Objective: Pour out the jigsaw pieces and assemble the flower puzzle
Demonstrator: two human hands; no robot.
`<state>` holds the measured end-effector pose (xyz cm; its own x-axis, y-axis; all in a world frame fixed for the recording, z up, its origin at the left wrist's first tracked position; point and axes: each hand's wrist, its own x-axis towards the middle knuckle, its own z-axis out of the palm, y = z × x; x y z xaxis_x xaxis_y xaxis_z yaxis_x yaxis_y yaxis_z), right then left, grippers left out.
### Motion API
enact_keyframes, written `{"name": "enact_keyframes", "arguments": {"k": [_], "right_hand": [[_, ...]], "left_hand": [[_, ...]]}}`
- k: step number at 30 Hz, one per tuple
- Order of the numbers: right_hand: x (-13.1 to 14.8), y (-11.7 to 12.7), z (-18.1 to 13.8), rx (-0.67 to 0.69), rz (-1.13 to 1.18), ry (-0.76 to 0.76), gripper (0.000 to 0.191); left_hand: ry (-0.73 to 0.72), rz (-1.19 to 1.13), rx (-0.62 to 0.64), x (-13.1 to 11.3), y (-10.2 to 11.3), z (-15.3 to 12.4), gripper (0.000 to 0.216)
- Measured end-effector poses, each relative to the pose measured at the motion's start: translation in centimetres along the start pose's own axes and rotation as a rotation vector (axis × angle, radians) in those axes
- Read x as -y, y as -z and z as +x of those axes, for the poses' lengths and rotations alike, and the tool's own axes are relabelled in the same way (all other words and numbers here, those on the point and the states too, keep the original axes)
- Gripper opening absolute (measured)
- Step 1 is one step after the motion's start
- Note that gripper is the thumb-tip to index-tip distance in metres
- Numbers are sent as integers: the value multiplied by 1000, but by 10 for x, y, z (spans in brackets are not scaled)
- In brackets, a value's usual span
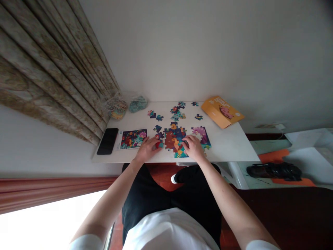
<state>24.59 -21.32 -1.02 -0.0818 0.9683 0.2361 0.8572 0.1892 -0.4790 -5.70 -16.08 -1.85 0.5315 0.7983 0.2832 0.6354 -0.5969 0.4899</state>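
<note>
My left hand (147,149) rests low on the white table, its thumb and fingers closed about a red and teal puzzle piece (160,144). To its right lies the partly joined jigsaw puzzle (170,139), brown, blue and orange. Over the puzzle's right side, my right hand (194,148) has its fingers curled in a pinch at a small dark puzzle piece (185,142), partly hidden by the fingers. A purple joined section (205,135) lies just beyond the right hand. The printed reference picture (133,138) is beside the left hand.
Loose puzzle pieces (159,118) and a joined cluster (177,114) lie farther back. A black phone (107,141) is at the left edge, with two plastic bags of pieces (137,104) behind. An orange box (221,111) stands back right, near the wall. Curtains (52,59) hang left.
</note>
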Motion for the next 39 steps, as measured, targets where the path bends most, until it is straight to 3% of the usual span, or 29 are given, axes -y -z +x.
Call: {"name": "enact_keyframes", "arguments": {"k": [4, 12, 25, 39], "right_hand": [[0, 0, 0, -2, -10, 3, 19], [-5, -6, -2, -78, -10, 61, 17], [-6, -7, -2, -74, -38, 71, 18], [-5, -6, -2, -86, -16, 78, 17]], "left_hand": [[27, 12, -53, 3, -3, 6, 30], [-133, 48, -27, -9, 0, -4, 27], [-100, 75, -43, -11, -11, 0, 23], [-72, 188, 23, -23, 0, -7, 26]]}}
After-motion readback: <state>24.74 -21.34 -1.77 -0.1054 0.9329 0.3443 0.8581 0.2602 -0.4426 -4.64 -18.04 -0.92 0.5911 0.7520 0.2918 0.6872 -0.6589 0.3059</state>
